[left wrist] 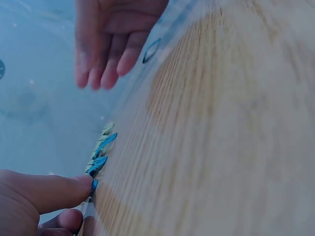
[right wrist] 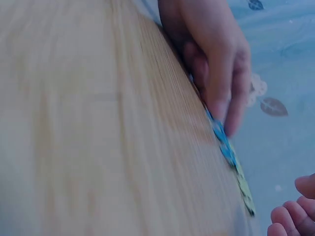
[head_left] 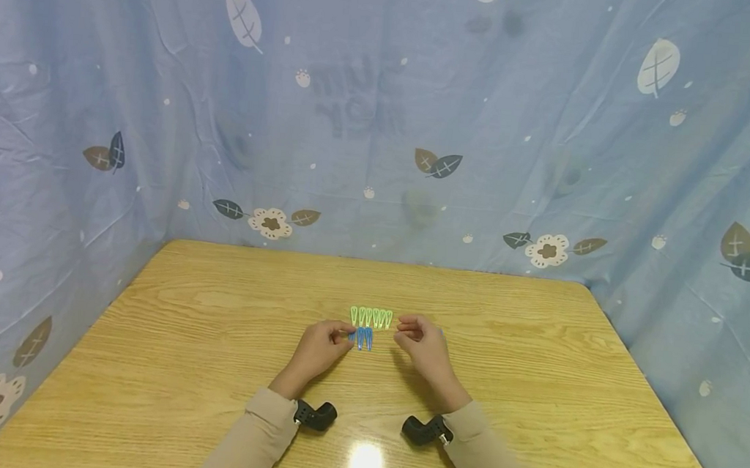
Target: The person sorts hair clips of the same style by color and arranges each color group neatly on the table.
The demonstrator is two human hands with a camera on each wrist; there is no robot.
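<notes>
Several green snap hair clips lie side by side in a row on the table. Just below them is a shorter row of blue snap hair clips. My left hand pinches the leftmost blue hair clip between thumb and forefinger, partly covering it. To the right of both rows, my right hand hovers apart from the clips, its fingers loosely bent and nothing visible in them. Another blue hair clip lies by itself beyond the right hand, mostly hidden in the head view.
The wooden table extends around the hands on all sides. A patterned blue curtain hangs behind it and along both sides. Black camera mounts sit on both wrists, and a bright reflection shines near the front.
</notes>
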